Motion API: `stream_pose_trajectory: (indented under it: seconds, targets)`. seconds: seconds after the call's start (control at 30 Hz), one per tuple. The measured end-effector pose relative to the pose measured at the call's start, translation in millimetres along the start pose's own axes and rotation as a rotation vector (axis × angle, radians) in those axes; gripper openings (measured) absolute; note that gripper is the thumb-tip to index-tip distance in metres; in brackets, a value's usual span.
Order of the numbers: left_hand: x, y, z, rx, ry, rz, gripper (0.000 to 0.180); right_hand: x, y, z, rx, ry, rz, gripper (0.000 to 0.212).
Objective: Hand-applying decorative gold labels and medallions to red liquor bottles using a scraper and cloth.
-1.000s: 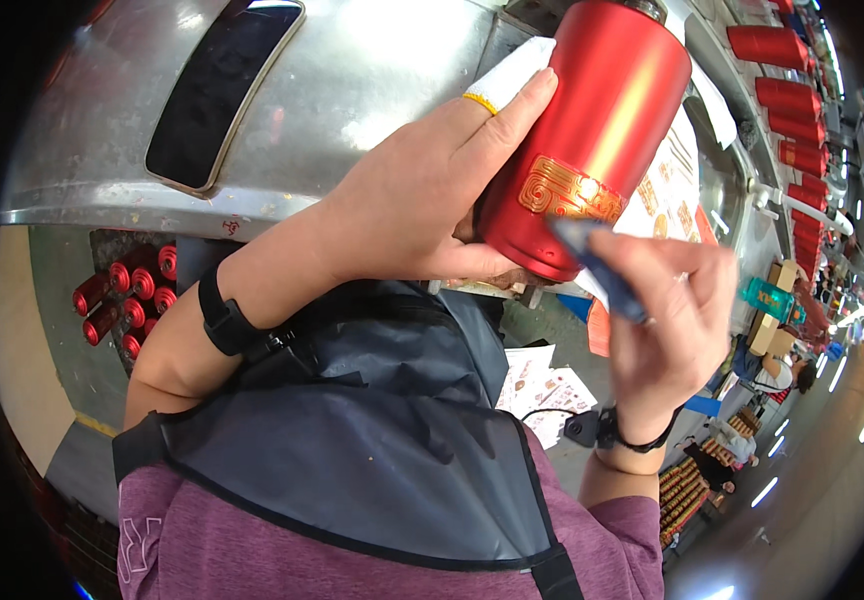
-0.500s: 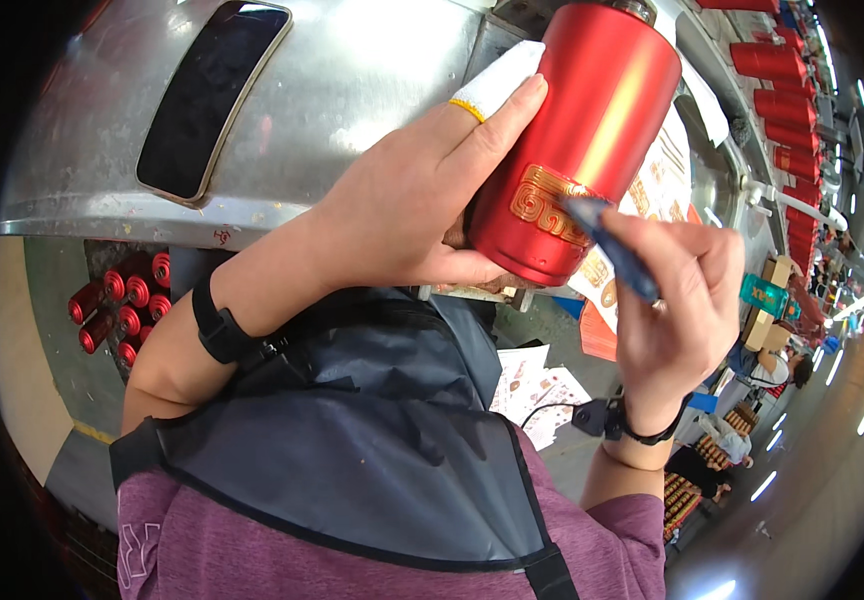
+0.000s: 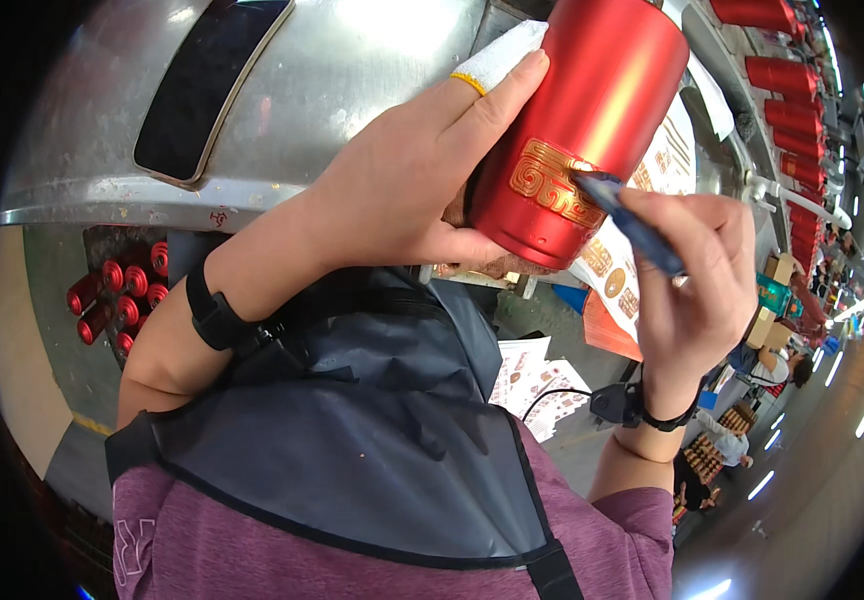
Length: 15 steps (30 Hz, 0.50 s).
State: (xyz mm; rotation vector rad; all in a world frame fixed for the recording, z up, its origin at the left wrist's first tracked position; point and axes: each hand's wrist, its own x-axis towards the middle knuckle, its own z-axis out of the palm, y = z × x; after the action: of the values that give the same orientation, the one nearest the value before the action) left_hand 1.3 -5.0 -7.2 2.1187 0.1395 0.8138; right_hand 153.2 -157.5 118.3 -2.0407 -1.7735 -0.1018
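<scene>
A glossy red metal cylinder [image 3: 607, 80] is tilted in front of me, with a raised gold scroll pattern [image 3: 552, 183] near its lower end. My left hand [image 3: 407, 185] is closed around its left side, the thumb under the near end and a white, yellow-edged finger cover [image 3: 497, 62] on one finger. Between the fingers of my right hand [image 3: 702, 275] is a dark blue pointed tool [image 3: 644, 228]. Its tip touches, or is very close to, the upper right part of the gold pattern. What lies behind the cylinder is mostly hidden.
A black phone [image 3: 207, 90] lies on the metal worktop [image 3: 352, 60] at left. Printed pattern sheets [image 3: 612, 275] lie behind my right hand, more [image 3: 537, 385] lower down. Several red cylinders [image 3: 127, 285] stand low left; others [image 3: 792, 110] line the far right. People work in the right background.
The tool tip has shifted slightly up and right along the gold pattern, toward its upper edge. My left hand keeps its hold on the cylinder. The whole view has shifted a little.
</scene>
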Motion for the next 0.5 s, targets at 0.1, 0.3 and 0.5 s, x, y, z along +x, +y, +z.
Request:
stream_pose_trajectory:
  seconds: [0.1, 0.3, 0.5]
  targets:
    - [-1, -1, 1, 0.008, 0.035, 0.042, 0.126, -13, -14, -1, 0.017, -0.088, -0.066, 0.043]
    - [-3, 0, 0, 0.021, -0.005, 0.009, 0.125, -19, -24, -8, 0.033, -0.037, 0.011, 0.035]
    - [-3, 1, -2, 0.033, -0.034, -0.023, 0.123, -20, -16, 4, 0.028, 0.099, 0.111, 0.033]
